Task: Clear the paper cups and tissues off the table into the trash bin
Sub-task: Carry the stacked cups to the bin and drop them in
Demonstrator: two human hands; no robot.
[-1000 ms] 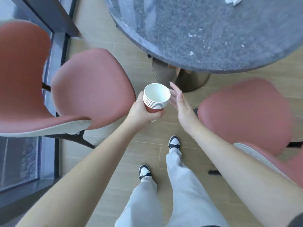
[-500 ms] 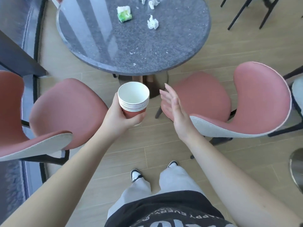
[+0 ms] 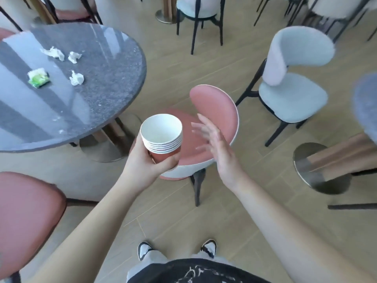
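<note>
Left hand [image 3: 142, 166] gripping a stack of paper cups [image 3: 162, 137] upright, right hand [image 3: 219, 152] beside it, fingers spread and empty, crumpled tissues [image 3: 76, 78] on the round table [image 3: 106, 82]

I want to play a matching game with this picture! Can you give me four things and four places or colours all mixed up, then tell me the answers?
Things:
1. stack of paper cups
2. crumpled tissues
3. right hand
4. chair with black legs

Matches:
A. pale blue
B. on the round table
C. open, holding nothing
D. held in the left hand

Pairs: 1-D, 2-B, 3-C, 4-A
</note>
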